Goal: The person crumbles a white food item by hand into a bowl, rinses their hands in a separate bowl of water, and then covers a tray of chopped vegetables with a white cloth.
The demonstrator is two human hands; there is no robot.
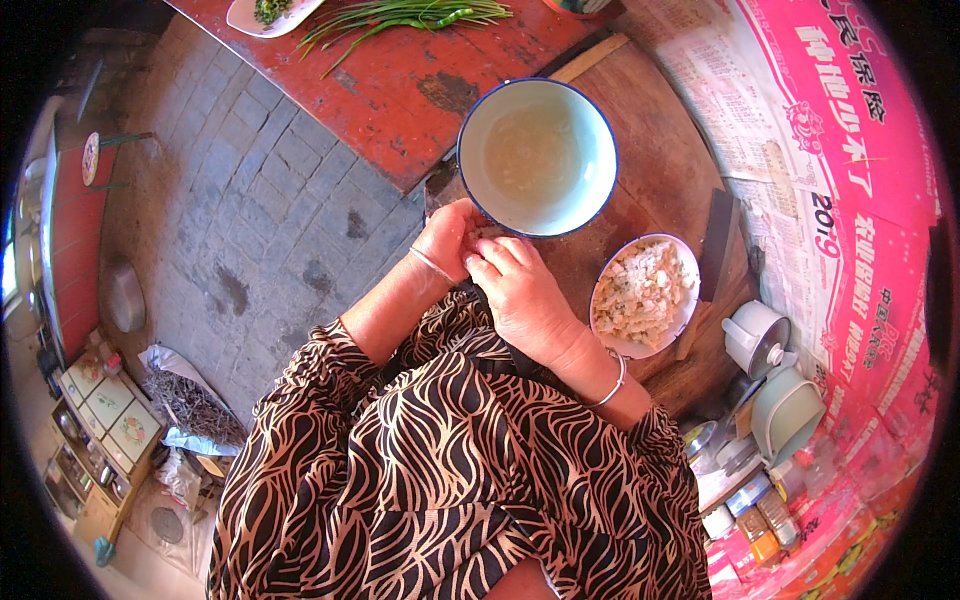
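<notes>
My left hand [451, 238] and my right hand [521, 295] meet just below the near rim of an enamel basin [536, 217]. The fingers of both are curled together; whether something small lies between them is hidden. Cloudy liquid [534, 146] fills the bottom of this white, blue-rimmed basin. To the right of my right hand, a white enamel bowl [694, 289] holds a heap of pale, crumbly, floury food [643, 289]. Both vessels stand on a brown wooden board or tabletop [645, 187]. A bangle shows on each of my wrists.
A worn red table [360, 90] adjoins at the far left, bearing green scallions [412, 19] and a dish [289, 22] of chopped greens. A lidded pot [757, 337] and jars stand at the right, by a poster-covered wall [840, 187]. Grey brick floor [292, 187] lies left.
</notes>
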